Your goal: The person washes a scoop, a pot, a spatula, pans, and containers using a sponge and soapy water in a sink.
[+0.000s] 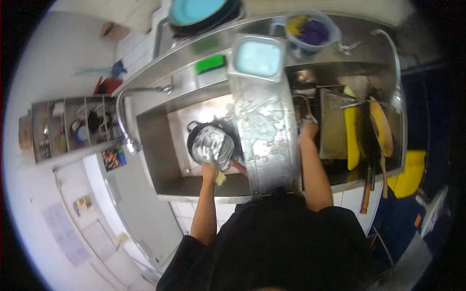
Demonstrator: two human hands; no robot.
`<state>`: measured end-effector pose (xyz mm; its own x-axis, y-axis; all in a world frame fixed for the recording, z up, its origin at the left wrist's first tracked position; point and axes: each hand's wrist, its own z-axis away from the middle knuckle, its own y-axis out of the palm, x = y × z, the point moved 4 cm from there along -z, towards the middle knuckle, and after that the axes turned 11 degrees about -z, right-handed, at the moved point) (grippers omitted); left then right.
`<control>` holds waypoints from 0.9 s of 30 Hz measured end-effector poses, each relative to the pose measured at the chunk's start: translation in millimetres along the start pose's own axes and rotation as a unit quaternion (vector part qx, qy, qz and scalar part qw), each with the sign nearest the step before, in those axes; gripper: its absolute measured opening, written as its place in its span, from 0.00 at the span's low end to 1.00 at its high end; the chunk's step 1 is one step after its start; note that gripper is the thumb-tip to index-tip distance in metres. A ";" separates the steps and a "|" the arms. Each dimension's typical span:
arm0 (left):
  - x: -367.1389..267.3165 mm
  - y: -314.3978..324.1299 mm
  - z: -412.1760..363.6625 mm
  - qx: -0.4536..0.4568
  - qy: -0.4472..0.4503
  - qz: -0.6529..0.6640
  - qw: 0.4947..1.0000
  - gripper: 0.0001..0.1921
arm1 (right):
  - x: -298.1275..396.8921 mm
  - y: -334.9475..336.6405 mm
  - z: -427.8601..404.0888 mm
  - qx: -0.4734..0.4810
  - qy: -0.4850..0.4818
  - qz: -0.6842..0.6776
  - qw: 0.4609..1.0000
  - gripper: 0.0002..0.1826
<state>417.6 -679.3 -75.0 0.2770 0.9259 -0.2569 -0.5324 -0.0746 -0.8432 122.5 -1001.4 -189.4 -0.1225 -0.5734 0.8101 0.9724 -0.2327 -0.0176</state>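
Note:
In the left basin stands a dark pot with a loop handle. A shiny round metal piece, apparently a lid, lies over it. My left hand grips the near edge of this piece, and a pale yellow sponge-like piece shows beside the fingers. Over the right basin, my right hand closes around a metal utensil with a curved outline; blur hides its exact kind. Close to that hand, a flat rectangular metal pan leans in the basin.
A wet steel divider separates the basins, with a metal container of pale blue liquid at its back. Behind are a green scouring sponge and a clear tub. Yellow utensils crowd the right basin; a faucet arches left.

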 end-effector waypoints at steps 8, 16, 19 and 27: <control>95.4 40.0 -37.1 0.236 -0.087 0.136 0.958 0.16 | -181.1 -51.3 -142.8 -0.027 0.293 0.129 0.947 0.25; 135.3 51.2 -39.9 0.165 -0.036 0.062 0.984 0.15 | -48.8 -7.4 -76.0 -0.060 -0.052 0.153 0.985 0.15; 153.2 74.1 -45.1 0.163 -0.049 0.086 0.982 0.14 | 35.2 2.7 -8.3 0.030 -0.258 0.283 0.923 0.14; 58.7 58.7 -111.4 0.096 0.017 0.153 0.983 0.13 | 96.4 -19.8 79.6 0.240 -0.407 0.622 0.624 0.11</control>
<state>491.6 -670.6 -192.2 0.1055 0.8577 -0.5033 -0.7348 -0.2737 -0.6206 107.3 -989.6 -64.2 0.7380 0.5595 0.3773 0.1862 0.3686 -0.9107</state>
